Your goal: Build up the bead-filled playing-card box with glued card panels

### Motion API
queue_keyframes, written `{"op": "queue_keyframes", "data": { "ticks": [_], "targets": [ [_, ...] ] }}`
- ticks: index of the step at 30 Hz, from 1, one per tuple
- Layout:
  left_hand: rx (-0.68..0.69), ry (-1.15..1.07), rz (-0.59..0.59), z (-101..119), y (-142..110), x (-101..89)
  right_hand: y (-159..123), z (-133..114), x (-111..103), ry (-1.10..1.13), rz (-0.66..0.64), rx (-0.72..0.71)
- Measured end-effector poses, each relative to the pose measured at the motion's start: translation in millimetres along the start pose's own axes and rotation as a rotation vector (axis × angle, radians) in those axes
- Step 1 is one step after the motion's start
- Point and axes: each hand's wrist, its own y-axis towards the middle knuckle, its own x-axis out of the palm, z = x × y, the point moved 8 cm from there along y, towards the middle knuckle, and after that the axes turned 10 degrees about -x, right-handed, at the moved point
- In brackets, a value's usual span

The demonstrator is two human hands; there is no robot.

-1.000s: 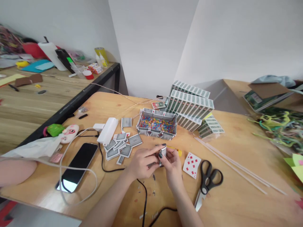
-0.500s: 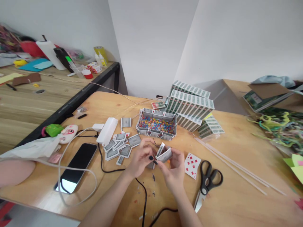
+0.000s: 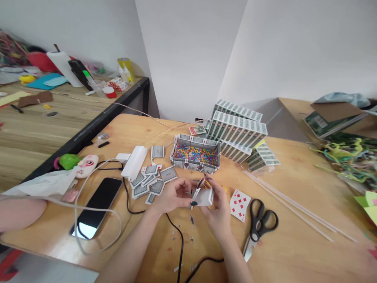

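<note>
Between my two hands is a folded playing card piece (image 3: pixel 204 197), its pale side facing me and its flaps standing up. My left hand (image 3: pixel 177 193) pinches its left side, and my right hand (image 3: pixel 219 201) grips its right side. Just beyond my fingers stands an open box made of folded cards (image 3: pixel 194 167), with small red, blue and yellow bits inside. To the left of my left hand lies a loose heap of grey-backed cards (image 3: pixel 150 181). A seven of diamonds (image 3: pixel 239 205) lies face up to the right of my right hand.
Black-handled scissors (image 3: pixel 259 224) lie at the right, with thin white sticks (image 3: pixel 288 202) beyond. Stacked card packs (image 3: pixel 237 129) stand at the back. A phone (image 3: pixel 97 208), white power strip (image 3: pixel 134 162) and black cable (image 3: pixel 180 239) are on the left and in front.
The folded card piece has been turned, so its pale face shows where the grey patterned back showed before. My right fingers have shifted up along its right side.
</note>
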Motion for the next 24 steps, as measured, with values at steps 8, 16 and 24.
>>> {"op": "queue_keyframes", "data": {
  "ticks": [8,16,24],
  "targets": [
    [0.149,0.153,0.074,2.5,-1.0,0.8,1.2,14.5,-2.2,0.296,-0.020,0.262],
    [0.187,0.334,0.085,8.7,-6.1,9.8,4.7,6.2,-1.3,0.368,-0.085,0.197],
    [0.406,0.771,0.251,21.9,-13.6,9.9,0.7,10.3,2.8,0.296,-0.140,0.243]
  ]
}}
